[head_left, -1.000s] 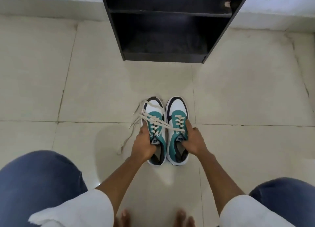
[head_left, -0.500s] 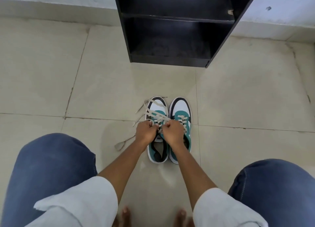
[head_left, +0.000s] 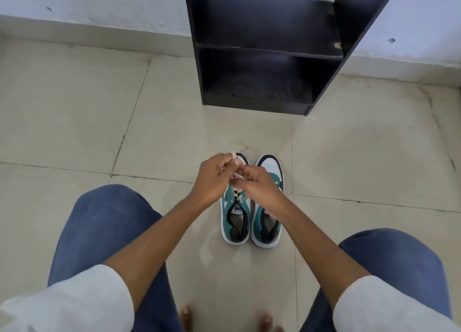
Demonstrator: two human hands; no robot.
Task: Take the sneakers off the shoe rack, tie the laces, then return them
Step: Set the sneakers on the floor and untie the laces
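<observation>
Two teal, white and black sneakers stand side by side on the floor, toes pointing away from me: the left sneaker [head_left: 235,219] and the right sneaker [head_left: 268,222]. Both hands meet over the front of the left sneaker. My left hand [head_left: 214,179] pinches a cream lace [head_left: 234,157] near the toe. My right hand [head_left: 257,187] grips the same lace just below it, and its wrist covers the right sneaker's laces. The black shoe rack [head_left: 269,49] stands against the wall straight ahead, its two visible shelves bare.
Beige tiled floor [head_left: 99,132] surrounds the shoes. My blue-jeaned knees [head_left: 109,222] frame the sneakers left and right, and my bare toes [head_left: 187,316] show at the bottom edge. A white wall [head_left: 99,2] runs behind the rack.
Both hands left the sneakers' sides, came together on the left sneaker's laces and moved toward its toe. The loose lace ends on the floor at the left are gathered up.
</observation>
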